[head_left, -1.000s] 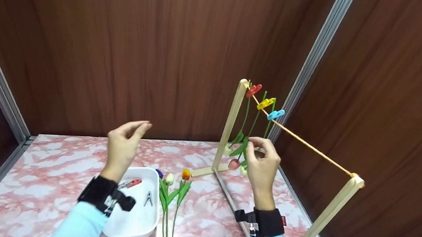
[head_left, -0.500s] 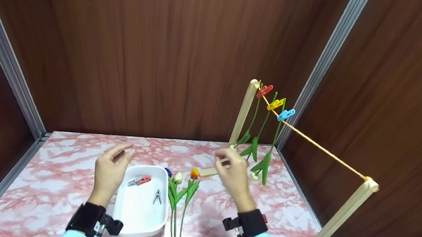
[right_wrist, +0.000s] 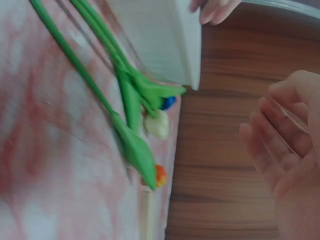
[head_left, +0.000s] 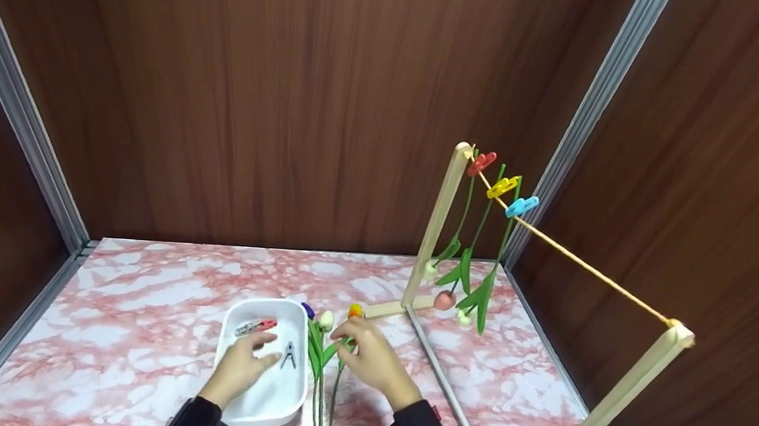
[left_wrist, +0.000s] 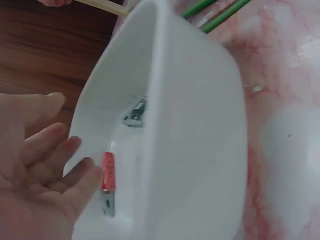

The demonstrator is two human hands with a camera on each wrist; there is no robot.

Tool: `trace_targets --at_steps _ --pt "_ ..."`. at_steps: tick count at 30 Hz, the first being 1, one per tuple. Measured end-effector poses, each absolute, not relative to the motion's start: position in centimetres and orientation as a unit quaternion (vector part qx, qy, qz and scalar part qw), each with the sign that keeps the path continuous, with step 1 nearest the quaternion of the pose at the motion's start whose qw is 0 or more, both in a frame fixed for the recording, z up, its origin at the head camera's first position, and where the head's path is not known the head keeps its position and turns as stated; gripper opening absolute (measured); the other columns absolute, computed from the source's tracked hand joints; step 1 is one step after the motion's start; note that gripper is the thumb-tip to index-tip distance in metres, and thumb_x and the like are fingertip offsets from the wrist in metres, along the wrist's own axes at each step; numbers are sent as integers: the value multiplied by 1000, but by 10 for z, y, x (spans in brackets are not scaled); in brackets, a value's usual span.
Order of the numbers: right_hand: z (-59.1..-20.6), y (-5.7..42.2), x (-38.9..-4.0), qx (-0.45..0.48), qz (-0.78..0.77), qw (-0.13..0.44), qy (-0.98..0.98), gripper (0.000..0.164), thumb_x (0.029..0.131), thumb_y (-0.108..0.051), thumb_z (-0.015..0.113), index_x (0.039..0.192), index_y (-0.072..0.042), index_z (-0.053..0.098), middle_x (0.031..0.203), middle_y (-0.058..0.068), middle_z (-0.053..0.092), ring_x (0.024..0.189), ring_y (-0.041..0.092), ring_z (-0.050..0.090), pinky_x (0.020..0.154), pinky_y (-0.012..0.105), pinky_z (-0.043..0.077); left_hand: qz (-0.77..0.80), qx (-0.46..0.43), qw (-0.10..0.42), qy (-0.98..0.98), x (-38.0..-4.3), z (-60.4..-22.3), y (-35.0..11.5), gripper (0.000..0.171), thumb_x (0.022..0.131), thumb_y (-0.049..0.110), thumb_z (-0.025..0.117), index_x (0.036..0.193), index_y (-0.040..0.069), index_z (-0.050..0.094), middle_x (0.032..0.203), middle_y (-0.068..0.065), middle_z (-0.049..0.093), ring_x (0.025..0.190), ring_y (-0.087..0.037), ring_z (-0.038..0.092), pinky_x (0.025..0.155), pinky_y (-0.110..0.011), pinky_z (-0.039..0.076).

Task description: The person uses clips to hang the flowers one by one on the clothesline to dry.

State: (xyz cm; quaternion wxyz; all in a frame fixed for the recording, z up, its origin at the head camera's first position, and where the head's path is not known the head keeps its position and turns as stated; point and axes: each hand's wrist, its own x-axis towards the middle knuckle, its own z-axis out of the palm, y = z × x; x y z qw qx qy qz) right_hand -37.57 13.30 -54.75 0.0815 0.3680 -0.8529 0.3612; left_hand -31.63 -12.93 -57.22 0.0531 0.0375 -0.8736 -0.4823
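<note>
My left hand [head_left: 240, 367] hovers over the white tray [head_left: 259, 418], its fingers loosely bent and holding nothing. Inside that tray lie a red clothespin [left_wrist: 108, 172] beside a grey one [head_left: 246, 328], and a dark grey clothespin [head_left: 289, 356] apart from them. My right hand [head_left: 372, 359], also holding nothing, is above the artificial tulips on the table. Among these, an orange tulip [right_wrist: 160, 175] is partly covered by my right hand in the head view. A white tulip [head_left: 326, 320] and a blue tulip [head_left: 308, 310] lie between it and the tray.
On the right stands a wooden rack with a thin rod [head_left: 589, 264]. Red [head_left: 482, 163], yellow [head_left: 503, 187] and blue clothespins [head_left: 522, 206] clip tulips upside down near its far post [head_left: 443, 211]. The near post [head_left: 627, 391] rises at the front right. Brown panels [head_left: 293, 113] enclose the table.
Both hands have come down from mid-air. My left hand has moved over the tray, and my right hand has moved left from the hanging tulips to those on the table.
</note>
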Motion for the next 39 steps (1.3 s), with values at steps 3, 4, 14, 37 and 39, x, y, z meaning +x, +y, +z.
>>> trace_targets --at_steps 3,4,14,37,39 --pt "-553 131 -373 360 360 67 -858 13 100 -6 70 111 -5 77 113 7 75 102 24 74 92 30 64 -466 23 22 -884 -324 -591 -126 51 93 15 80 137 -7 67 144 -34 65 138 -55 59 120 -67 46" --pt "-554 131 -372 357 362 65 -859 13 100 -6 70 111 -6 77 113 6 75 102 23 74 92 30 64 -457 14 17 -889 -328 -600 -126 53 93 17 80 137 -8 65 143 -35 63 138 -56 58 120 -67 45" --pt "-568 130 -362 352 387 63 -850 14 100 -3 70 107 -11 78 111 2 75 105 12 72 92 28 64 -363 -7 43 -931 -368 -675 -125 75 86 22 84 148 -8 56 153 -32 58 140 -56 56 122 -64 45" --pt "-574 140 -356 343 409 37 -845 18 101 -3 66 110 -14 78 114 4 76 108 15 72 96 32 64 -334 -62 0 -941 -338 -636 -104 58 87 15 79 140 -4 67 160 -36 49 148 -60 47 126 -68 38" --pt "-575 140 -356 341 413 29 -844 18 102 -3 66 110 -14 78 114 4 75 108 15 72 96 33 65 -334 -56 5 -941 -342 -642 -105 46 85 12 79 128 -4 74 157 -32 56 146 -55 54 126 -63 41"
